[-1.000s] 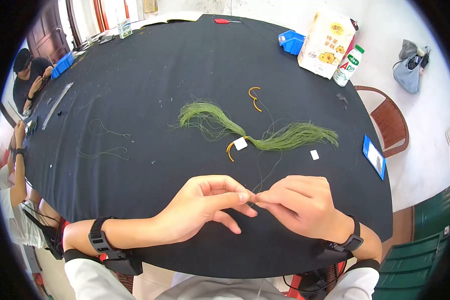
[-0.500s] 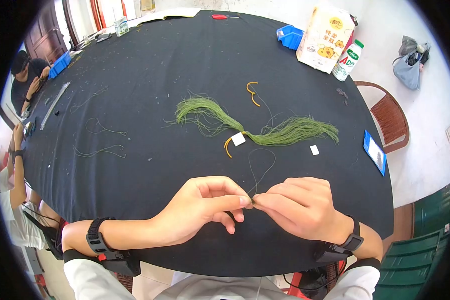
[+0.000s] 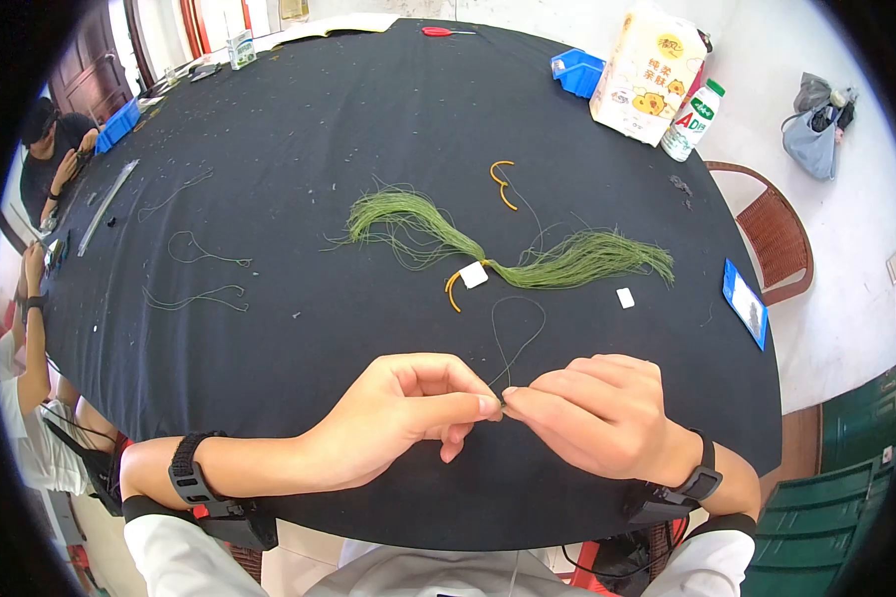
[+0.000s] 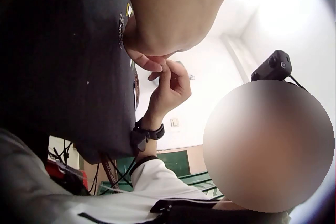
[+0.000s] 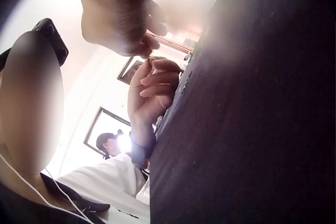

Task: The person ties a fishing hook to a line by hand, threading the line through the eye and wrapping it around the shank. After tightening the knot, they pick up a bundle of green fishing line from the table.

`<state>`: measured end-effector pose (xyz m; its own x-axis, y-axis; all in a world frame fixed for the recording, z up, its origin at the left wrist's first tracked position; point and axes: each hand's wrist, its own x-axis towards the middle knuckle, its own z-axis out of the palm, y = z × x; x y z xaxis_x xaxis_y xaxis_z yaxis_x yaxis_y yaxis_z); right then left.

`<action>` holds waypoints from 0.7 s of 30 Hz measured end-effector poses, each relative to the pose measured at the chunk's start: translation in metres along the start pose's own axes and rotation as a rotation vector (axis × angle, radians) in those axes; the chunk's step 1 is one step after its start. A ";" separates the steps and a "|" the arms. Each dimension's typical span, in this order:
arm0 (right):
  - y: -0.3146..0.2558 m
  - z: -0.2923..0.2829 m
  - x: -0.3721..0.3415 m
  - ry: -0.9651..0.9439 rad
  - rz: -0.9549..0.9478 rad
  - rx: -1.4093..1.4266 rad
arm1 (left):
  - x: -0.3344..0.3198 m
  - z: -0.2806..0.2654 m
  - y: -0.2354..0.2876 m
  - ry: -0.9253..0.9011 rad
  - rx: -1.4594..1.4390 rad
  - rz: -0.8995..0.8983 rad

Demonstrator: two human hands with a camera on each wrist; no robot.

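Fingers of the left hand (image 3: pixel 398 423) and right hand (image 3: pixel 607 410) are pinching the looped thread (image 3: pixel 545 316) over the worktop (image 3: pixel 309 358), the loop risking slipping open should either grip be loosening.

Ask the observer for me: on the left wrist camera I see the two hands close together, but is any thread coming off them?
Observer: Yes. The head view shows a thin loop of thread on the far side of the fingers, narrowing to where the left hand and the right hand pinch.
Operator: What lies past that loop?
Observer: A bundle of green strands, fanned out to both sides, with a white tag at its narrow middle.
Operator: And farther off?
Observer: A red-handled tool lies near the far edge of the black-covered table.
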<state>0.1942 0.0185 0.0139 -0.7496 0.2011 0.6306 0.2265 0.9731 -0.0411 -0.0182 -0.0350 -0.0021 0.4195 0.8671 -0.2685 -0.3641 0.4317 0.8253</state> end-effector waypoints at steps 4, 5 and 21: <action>0.000 -0.001 0.000 -0.020 0.000 0.004 | 0.000 0.002 0.002 0.008 0.030 -0.025; 0.000 -0.001 0.000 -0.021 0.004 0.009 | 0.000 0.002 0.003 0.013 0.059 -0.022; 0.012 0.009 -0.006 -0.197 0.658 0.836 | 0.001 0.002 0.007 0.051 0.299 0.145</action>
<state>0.1957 0.0298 0.0024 -0.7397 0.6538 0.1593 0.1806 0.4210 -0.8889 -0.0191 -0.0318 0.0046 0.3365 0.9287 -0.1557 -0.1540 0.2174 0.9639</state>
